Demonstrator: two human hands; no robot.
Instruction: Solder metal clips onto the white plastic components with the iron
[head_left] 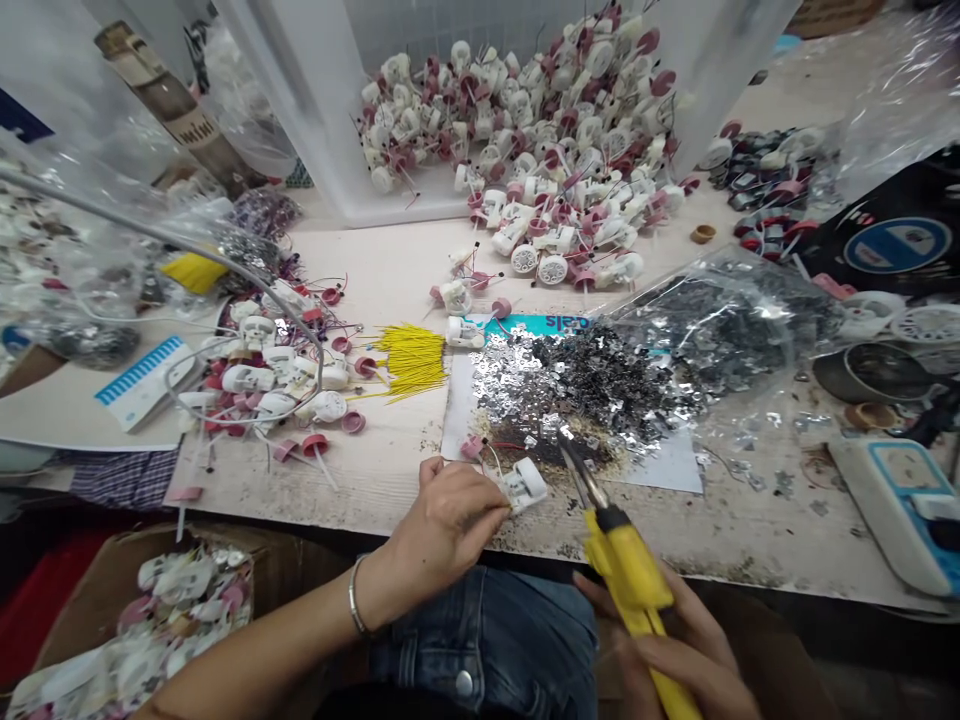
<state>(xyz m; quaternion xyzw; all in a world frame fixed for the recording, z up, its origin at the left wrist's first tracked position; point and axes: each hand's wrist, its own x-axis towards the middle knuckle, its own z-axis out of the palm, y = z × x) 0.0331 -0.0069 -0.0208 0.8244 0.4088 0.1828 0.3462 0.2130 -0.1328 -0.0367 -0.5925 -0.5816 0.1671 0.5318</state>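
Right hand (675,645) gripping yellow pliers (626,570), left hand (446,525) pinching white part (525,485) — cluttered, grimy worktable (390,290)

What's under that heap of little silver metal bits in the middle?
The metal bits lie on a white sheet with a teal printed strip at its far edge. Whatever lies beneath the thickest part is covered.

A small assembly workshop is shown: the worn surface (390,290) is heaped with identical white and pink plastic parts (555,130), a pile of tiny metal pieces (592,385), cut yellow wires (409,360) and a clear bin (315,110).
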